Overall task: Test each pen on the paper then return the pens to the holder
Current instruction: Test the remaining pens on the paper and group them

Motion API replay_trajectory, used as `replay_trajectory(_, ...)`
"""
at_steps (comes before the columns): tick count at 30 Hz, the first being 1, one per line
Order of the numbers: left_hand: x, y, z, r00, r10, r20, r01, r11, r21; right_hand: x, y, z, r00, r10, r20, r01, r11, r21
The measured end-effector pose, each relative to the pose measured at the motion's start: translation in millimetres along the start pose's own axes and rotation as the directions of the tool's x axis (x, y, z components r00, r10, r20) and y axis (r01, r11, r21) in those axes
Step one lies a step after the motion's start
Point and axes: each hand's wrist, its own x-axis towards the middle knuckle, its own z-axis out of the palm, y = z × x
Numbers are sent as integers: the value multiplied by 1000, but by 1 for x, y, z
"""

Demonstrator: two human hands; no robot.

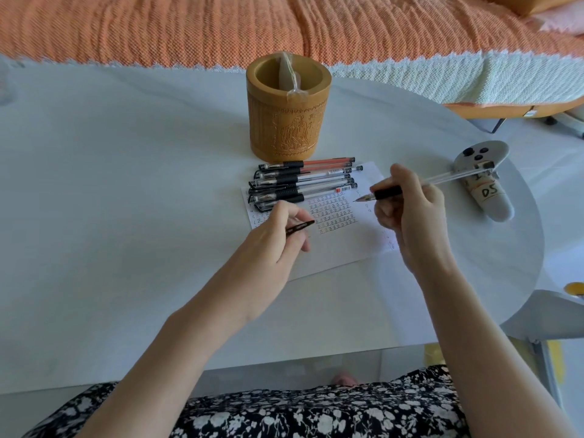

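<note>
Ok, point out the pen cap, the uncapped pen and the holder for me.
pen cap (300,226): head view, middle of the black cap.
uncapped pen (387,193): head view, black grip section.
holder (286,121): head view, carved front wall.

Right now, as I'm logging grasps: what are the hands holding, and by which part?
The right hand holds the uncapped clear-barrelled pen at its black rubber grip; the left hand pinches the black pen cap at one end.

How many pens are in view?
7: six pens stacked on the paper before the holder, one pen uncapped in the right hand. The stack may hide more.
</note>
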Motion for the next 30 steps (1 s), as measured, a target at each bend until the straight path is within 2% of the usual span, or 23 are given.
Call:
replay_trajectory(5,1,-2,-4,995,76,-62,-83,991,-105,-6,-5,-1,982,24,190,-49,991,127)
replay_trajectory(9,2,-1,-6,994,64,-85,-78,982,-170,-15,-8,4,952,40,303,-71,993,94)
replay_trajectory(22,2,6,-2,997,44,-61,-54,982,-178,-28,-8,19,894,81,440,-61,996,-58)
replay_trajectory(27,0,6,-1,997,43,-60,-53,983,-175,-31,-7,21,839,116,531,-43,988,-147)
replay_trajectory(30,0,3,-3,991,13,-131,-39,980,-197,-29,-7,20,830,66,554,5,992,-126)
